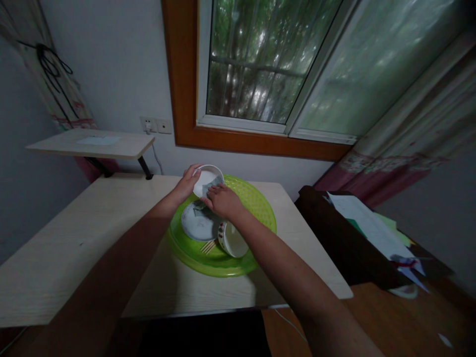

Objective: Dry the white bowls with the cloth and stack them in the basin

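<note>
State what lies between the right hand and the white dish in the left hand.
A greyish cloth, against the white dish under the right hand, in the head view.

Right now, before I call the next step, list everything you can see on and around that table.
round green plastic basin: one, green, on table
small white ceramic bowl: one, white, held over basin
grey-green cloth: one, grey-green, inside held bowl
flat white plate: one, white, in basin
patterned ceramic bowl: one, white inside, tipped in basin
tan wooden chopsticks: count unclear, tan, beside plate
pale wooden table: one, pale, under basin
left hand: one, grip on held bowl's rim
right hand: one, grip on cloth
</note>
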Demonstrator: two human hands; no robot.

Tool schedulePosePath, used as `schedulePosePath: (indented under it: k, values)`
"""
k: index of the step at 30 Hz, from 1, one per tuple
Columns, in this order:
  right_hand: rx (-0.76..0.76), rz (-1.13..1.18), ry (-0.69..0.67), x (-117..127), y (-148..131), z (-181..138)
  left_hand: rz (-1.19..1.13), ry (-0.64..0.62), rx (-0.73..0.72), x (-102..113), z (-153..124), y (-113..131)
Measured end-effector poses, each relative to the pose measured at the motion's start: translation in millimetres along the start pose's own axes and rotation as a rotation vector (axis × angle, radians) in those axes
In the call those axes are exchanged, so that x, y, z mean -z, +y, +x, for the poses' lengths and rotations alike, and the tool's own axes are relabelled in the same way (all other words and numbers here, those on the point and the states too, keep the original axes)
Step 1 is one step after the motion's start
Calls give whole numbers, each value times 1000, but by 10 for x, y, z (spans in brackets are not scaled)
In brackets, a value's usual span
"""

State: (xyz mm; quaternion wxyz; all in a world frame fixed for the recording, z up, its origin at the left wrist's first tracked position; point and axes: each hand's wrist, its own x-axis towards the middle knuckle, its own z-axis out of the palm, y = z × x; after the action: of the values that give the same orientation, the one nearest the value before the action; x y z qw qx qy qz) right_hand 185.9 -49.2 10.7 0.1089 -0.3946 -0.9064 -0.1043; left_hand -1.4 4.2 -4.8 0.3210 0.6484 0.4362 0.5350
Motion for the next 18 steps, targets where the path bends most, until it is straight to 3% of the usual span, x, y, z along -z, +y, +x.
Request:
schedulePosePath:
  k: [7,18]
  values:
    - [49,44,-49,23,-30,4,64,14,-5,8,-3,9]
    - [70,424,-124,41,-21,-36,23,6,-46,9,-4,10]
